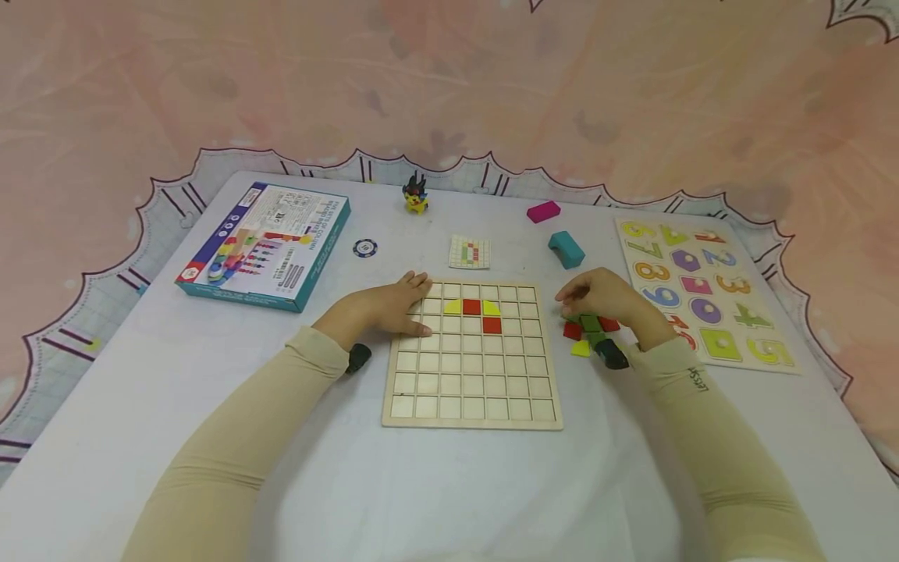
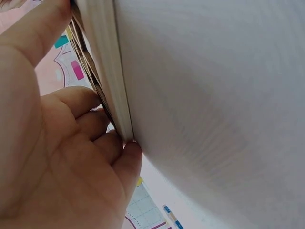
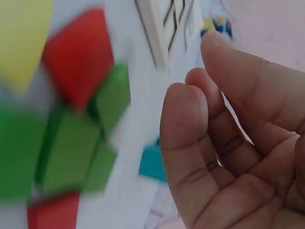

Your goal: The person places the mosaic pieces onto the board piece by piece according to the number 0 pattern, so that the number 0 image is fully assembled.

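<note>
My left hand (image 1: pixel 395 306) rests on the upper left edge of a wooden grid board (image 1: pixel 472 406), thumb and fingers spread. In the left wrist view its fingertips (image 2: pixel 131 150) touch the board's side. Near the board's top sit two red squares (image 1: pixel 471 307) and two yellow quarter-round pieces (image 1: pixel 453 306). My right hand (image 1: pixel 597 298) hovers just right of the board with fingers loosely bent and nothing between them. Beside and below it lies a small pile of green pieces (image 3: pixel 66 148), red pieces (image 3: pixel 81 52) and a yellow piece (image 1: pixel 580 349), partly hidden by the hand in the head view.
A small pattern card (image 1: pixel 469 252) lies behind the board. Further out are a boxed set (image 1: pixel 267 246), a poker chip (image 1: pixel 365 247), a toy figure (image 1: pixel 416 195), a magenta block (image 1: pixel 544 211), a teal arch block (image 1: pixel 566 250) and a number puzzle board (image 1: pixel 758 361).
</note>
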Motion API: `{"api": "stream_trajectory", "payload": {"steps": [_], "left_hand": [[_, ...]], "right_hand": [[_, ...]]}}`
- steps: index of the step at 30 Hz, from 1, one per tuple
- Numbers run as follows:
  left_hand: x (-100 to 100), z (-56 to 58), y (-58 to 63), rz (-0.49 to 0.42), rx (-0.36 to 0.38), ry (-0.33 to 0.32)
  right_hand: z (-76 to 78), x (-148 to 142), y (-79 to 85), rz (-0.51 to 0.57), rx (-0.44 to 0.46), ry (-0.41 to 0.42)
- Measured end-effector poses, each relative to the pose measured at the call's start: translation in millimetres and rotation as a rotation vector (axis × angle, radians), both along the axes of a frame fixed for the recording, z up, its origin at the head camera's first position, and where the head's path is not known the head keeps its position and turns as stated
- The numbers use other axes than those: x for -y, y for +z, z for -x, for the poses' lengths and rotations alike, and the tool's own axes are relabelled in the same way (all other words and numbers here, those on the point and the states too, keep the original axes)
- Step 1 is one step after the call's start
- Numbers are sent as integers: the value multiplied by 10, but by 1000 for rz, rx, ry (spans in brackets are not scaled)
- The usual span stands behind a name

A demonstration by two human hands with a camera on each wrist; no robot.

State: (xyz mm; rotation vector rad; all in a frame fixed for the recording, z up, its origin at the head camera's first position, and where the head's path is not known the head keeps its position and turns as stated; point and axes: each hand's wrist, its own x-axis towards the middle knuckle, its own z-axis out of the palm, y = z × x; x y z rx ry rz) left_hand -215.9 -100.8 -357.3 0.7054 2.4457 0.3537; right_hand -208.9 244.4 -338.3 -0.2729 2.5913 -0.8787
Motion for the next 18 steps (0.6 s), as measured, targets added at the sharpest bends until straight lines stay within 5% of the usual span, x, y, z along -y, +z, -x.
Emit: {"api": "stream_trajectory", "payload": {"steps": [11, 18], "left_hand": [[-19, -8, 32, 11, 11, 7], [-25, -7, 39, 9, 11, 7]], "right_hand": [[-45, -562, -28, -36, 112, -101], [-54, -670, -69, -51, 156, -97]]}}
